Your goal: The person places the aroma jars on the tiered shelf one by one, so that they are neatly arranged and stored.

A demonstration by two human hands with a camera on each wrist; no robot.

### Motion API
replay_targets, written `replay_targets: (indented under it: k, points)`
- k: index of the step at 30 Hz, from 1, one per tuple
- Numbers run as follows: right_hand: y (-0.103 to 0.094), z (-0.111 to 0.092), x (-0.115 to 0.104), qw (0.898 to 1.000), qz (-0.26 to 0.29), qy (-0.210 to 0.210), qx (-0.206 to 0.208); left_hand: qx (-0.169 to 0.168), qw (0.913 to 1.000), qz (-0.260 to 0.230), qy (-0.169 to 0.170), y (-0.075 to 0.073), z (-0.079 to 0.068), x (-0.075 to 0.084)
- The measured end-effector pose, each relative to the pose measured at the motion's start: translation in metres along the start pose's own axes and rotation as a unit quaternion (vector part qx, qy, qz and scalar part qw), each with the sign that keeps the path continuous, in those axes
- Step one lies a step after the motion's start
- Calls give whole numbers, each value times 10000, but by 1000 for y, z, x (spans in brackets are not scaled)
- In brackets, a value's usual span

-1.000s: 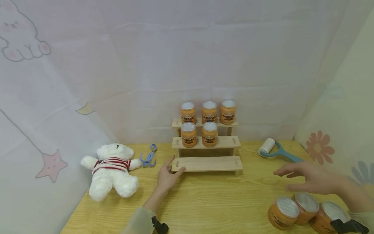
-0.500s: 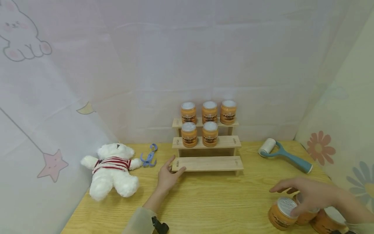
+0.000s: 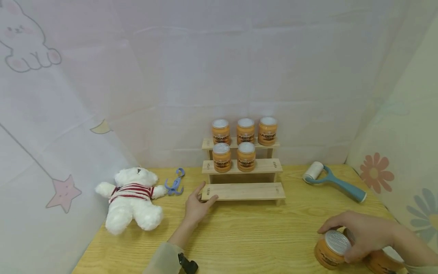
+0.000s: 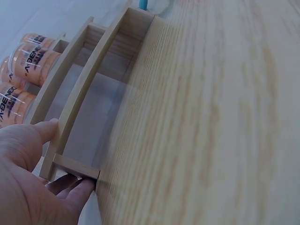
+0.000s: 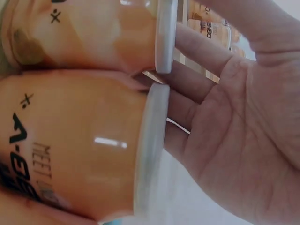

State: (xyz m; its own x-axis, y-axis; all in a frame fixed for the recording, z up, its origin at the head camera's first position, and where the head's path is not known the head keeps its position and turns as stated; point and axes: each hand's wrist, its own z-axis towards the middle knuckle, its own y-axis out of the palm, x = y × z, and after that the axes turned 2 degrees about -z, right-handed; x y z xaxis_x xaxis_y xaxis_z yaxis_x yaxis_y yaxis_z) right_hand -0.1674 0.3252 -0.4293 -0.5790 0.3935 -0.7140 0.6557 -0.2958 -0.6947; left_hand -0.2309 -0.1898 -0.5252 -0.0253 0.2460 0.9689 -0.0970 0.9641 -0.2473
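Note:
My left hand grips the left end of the bottom step of a three-tier wooden display stand; in the left wrist view its thumb lies on the board and its fingers curl beneath, by the leg. At front right, my right hand holds an orange jar with a silvery lid around the lid, fingers on the far side, thumb on the near side. The right wrist view shows this hand's palm beside two jars, fingers passing behind their lids. Two more jars stand partly hidden under the hand.
Three jars stand on the top step and two jars on the middle one. A white teddy bear and a purple hook lie left. A blue-handled lint roller lies right. Printed cloth walls surround the table.
My right hand has come down from above the jars, toward me, onto the leftmost jar. The left hand and the stand have stayed put.

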Motion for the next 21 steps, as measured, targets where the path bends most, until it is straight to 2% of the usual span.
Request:
replay_targets:
  k: [5,10,16,21]
  points:
    - [0,5,-1,9983,-533,-151,175,2,10000,12,-9,0,-1,0]
    - [-9,12,-3,9951,-823,-336,429,37,9999,111,101,0,-2,2]
    - [-26,16,-6,9889,-1292,-249,687,40,9999,83,66,-1,-3,3]
    - [-40,24,-10,9863,-1439,-204,785,60,9999,85,70,-1,-4,3]
